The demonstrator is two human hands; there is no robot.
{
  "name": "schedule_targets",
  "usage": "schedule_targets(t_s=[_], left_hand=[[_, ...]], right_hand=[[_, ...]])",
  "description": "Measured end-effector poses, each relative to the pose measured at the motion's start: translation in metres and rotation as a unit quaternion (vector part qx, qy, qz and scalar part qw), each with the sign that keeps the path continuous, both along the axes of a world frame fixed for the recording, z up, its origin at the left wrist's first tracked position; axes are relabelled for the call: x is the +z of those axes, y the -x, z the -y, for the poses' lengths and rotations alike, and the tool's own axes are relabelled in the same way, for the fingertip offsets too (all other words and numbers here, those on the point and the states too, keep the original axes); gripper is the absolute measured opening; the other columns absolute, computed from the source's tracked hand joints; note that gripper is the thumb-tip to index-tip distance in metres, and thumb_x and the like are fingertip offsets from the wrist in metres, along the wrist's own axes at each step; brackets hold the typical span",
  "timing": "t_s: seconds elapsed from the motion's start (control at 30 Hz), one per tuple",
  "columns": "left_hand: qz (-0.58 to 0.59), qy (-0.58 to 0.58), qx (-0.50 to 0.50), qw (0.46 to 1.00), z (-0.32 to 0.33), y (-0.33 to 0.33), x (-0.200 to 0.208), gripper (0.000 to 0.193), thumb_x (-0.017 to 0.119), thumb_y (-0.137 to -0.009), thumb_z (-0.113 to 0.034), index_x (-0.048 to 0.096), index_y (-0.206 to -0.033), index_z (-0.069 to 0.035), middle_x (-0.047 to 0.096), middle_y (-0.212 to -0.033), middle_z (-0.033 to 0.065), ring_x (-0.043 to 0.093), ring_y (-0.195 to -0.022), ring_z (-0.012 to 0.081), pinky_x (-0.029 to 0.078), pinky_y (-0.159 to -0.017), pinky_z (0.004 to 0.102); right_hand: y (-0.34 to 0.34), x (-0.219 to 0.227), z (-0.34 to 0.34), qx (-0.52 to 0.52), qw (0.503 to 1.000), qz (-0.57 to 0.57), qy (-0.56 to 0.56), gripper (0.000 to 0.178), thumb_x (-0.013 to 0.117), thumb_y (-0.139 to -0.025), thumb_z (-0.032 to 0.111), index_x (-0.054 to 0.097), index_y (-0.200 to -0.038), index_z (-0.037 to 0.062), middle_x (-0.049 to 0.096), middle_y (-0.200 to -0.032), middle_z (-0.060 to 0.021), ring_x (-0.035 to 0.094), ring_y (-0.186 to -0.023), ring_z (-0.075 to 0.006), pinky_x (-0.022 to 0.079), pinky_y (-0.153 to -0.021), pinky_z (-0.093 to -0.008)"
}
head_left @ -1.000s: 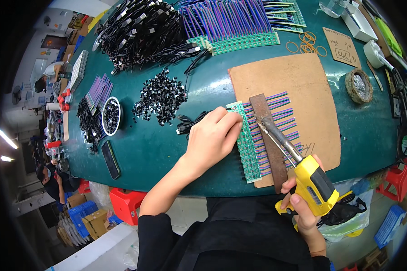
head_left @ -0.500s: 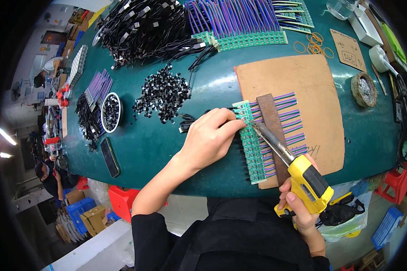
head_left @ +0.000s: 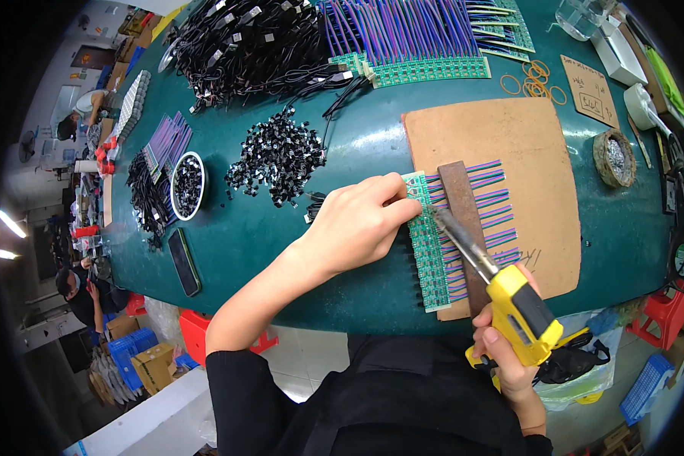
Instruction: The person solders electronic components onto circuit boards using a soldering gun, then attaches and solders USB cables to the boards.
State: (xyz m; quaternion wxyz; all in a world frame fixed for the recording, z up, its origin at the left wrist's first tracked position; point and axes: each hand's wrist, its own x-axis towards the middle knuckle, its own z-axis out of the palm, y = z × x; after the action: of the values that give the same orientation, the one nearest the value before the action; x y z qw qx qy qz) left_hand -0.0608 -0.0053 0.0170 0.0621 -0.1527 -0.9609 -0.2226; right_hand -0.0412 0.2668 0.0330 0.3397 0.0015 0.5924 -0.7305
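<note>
My right hand (head_left: 505, 353) grips a yellow-and-black soldering gun (head_left: 523, 313). Its metal barrel slants up and left, with the tip close to the upper part of a green circuit board strip (head_left: 431, 266). My left hand (head_left: 361, 224) is closed in a pinch at the strip's upper left edge; whatever lies between its fingers is hidden. A black cable (head_left: 315, 205) runs beneath that hand. Purple-and-blue wires (head_left: 498, 216) stick out from the strip's right side, under a rusty metal bar (head_left: 457, 205) lying across them. Strip and bar rest partly on a cardboard sheet (head_left: 543, 167).
Beyond my left hand lie a heap of small black connectors (head_left: 276, 156), a white bowl (head_left: 200, 199) of black parts and a phone (head_left: 184, 262). Black cables (head_left: 243, 53) and wired boards (head_left: 433, 70) fill the back. Rubber bands (head_left: 537, 80) and a round tin (head_left: 614, 158) sit right.
The gun's tip has shifted slightly away from my left fingers. The left hand stays pinched at the board's edge, and the black cable end showing beside it earlier is now hidden.
</note>
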Motion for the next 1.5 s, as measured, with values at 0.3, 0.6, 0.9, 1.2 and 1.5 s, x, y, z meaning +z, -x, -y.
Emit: schedule_targets(t_s=[0.3, 0.6, 0.9, 1.2, 1.5], left_hand=[[0.015, 0.013, -0.003, 1.0, 0.001, 0.001, 0.005, 0.018, 0.061, -0.072, -0.003, 0.063, -0.088, -0.009, 0.055, -0.08, 0.0055, 0.059, -0.069, 0.0239, 0.048, -0.056, 0.0345], [0.031, 0.064, -0.038, 0.997, 0.006, -0.001, 0.015, 0.018, 0.063, -0.074, -0.01, 0.062, -0.092, -0.009, 0.054, -0.08, 0.0057, 0.059, -0.071, 0.0228, 0.049, -0.059, 0.0339], [-0.057, 0.27, -0.14, 0.951, 0.116, 0.042, 0.025, 0.027, 0.06, -0.064, -0.002, 0.065, -0.088, -0.015, 0.054, -0.12, 0.0004, 0.051, -0.109, 0.0214, 0.043, -0.091, 0.0361], [-0.178, -0.137, 0.113, 0.968, 0.107, 0.047, 0.047, 0.013, 0.058, -0.083, -0.001, 0.063, -0.095, -0.004, 0.065, -0.09, 0.0068, 0.063, -0.086, 0.0174, 0.048, -0.079, 0.0282], [0.363, -0.595, 0.107, 0.709, -0.033, -0.029, 0.069, 0.012, 0.057, -0.086, -0.002, 0.054, -0.097, 0.003, 0.061, -0.073, 0.0089, 0.063, -0.067, 0.0147, 0.049, -0.051, 0.022]], right_hand=[[0.002, 0.006, 0.003, -0.121, 0.991, -0.026, 0.054, 0.078, 0.058, -0.077, 0.006, 0.014, -0.142, 0.0024, 0.055, -0.087, -0.0124, 0.057, -0.074, -0.0157, 0.053, -0.053, -0.0237], [-0.002, 0.003, -0.001, -0.13, 0.988, -0.04, 0.077, 0.074, 0.053, -0.079, 0.004, 0.015, -0.142, 0.0018, 0.054, -0.089, -0.0126, 0.055, -0.075, -0.0146, 0.05, -0.049, -0.0215], [-0.006, 0.0, -0.012, -0.159, 0.982, -0.062, 0.083, 0.072, 0.052, -0.08, 0.003, 0.014, -0.142, 0.0019, 0.052, -0.09, -0.0129, 0.054, -0.075, -0.0144, 0.048, -0.047, -0.0201], [-0.01, 0.008, -0.01, -0.17, 0.981, -0.066, 0.071, 0.073, 0.053, -0.079, 0.004, 0.015, -0.142, 0.0009, 0.052, -0.088, -0.0123, 0.053, -0.072, -0.0138, 0.047, -0.046, -0.02], [-0.002, 0.018, 0.01, -0.131, 0.987, -0.057, 0.076, 0.075, 0.056, -0.081, 0.005, 0.013, -0.143, 0.0033, 0.053, -0.086, -0.0114, 0.053, -0.068, -0.0134, 0.046, -0.047, -0.0202]])
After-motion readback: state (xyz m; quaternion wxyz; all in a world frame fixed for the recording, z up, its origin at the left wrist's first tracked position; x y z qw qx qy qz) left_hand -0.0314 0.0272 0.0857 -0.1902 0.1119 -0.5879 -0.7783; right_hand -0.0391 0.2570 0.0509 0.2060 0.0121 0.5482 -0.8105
